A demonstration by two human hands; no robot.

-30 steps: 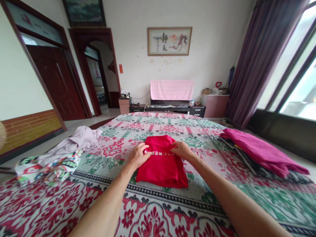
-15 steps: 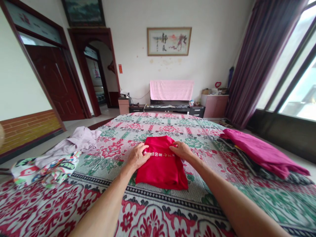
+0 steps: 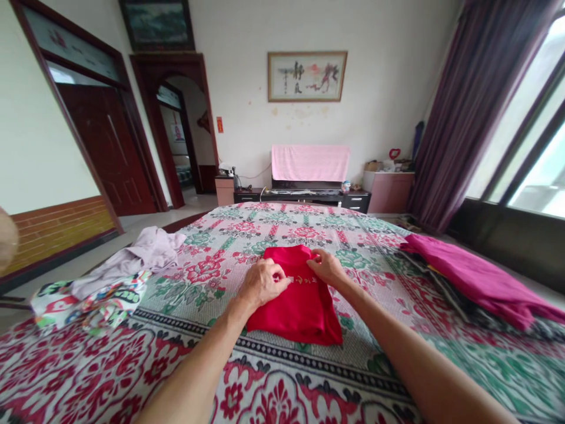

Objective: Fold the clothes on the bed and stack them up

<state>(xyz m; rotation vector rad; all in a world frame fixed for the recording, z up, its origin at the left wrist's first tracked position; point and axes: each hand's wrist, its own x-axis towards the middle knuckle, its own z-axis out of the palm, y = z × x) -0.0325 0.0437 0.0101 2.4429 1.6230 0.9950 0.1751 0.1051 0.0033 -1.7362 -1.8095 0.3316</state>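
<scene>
A red shirt (image 3: 291,315), folded into a rough rectangle with pale printed characters across it, lies on the patterned bedspread (image 3: 212,306). My left hand (image 3: 260,281) rests over its left part, covering some of the print. There the fingers are curled, with thumb and forefinger close together at the cloth. At the upper right edge of the shirt, my right hand (image 3: 325,266) pinches the fabric between thumb and fingers. The shirt's near edge lies loose, slightly uneven at the right corner.
To the left sit a crumpled pale lilac garment (image 3: 154,247) and a colourful printed cloth (image 3: 95,303). A pink garment (image 3: 468,274) lies atop dark clothes on the right. Beyond the bed stand a low black cabinet (image 3: 249,196) and a screen under a pink cloth (image 3: 310,162).
My left hand has moved right from the shirt's left edge onto the lettering. The right hand stays at the upper right edge. The view has shifted slightly.
</scene>
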